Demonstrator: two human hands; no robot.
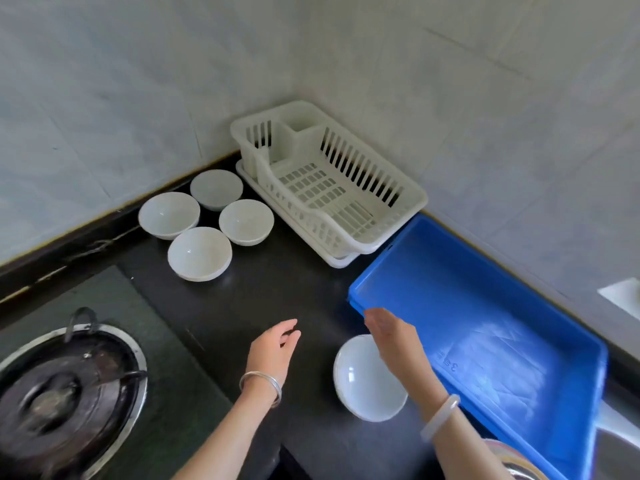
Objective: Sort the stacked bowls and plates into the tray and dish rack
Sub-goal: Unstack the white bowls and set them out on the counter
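Head cam, looking down at a black counter (277, 289) in a tiled corner. My left hand (273, 344) hovers at 6 o'clock, palm turned inward, fingers loosely curled and holding nothing; silver bangle (261, 386) on the wrist. My right hand (391, 337) is just beside it toward 5 o'clock, edge-on, fingers straight and together, gripping nothing; pale bangle (440, 412) on that wrist. Under the right forearm sits the near bowl (360, 386), white, upright on the counter, partly hidden by the arm (can't tell if the hand touches it). Four white bowls (200, 252) sit upright in a tight cluster at 10 o'clock, separate, not stacked. Cream dish rack (360, 168) at 12 o'clock, pushed into the corner, nothing in it. Blue tray (485, 323) at 4 o'clock along the right wall, its near-left corner close to my right fingertips. Gas burner (59, 400) at 8 o'clock, blurred.
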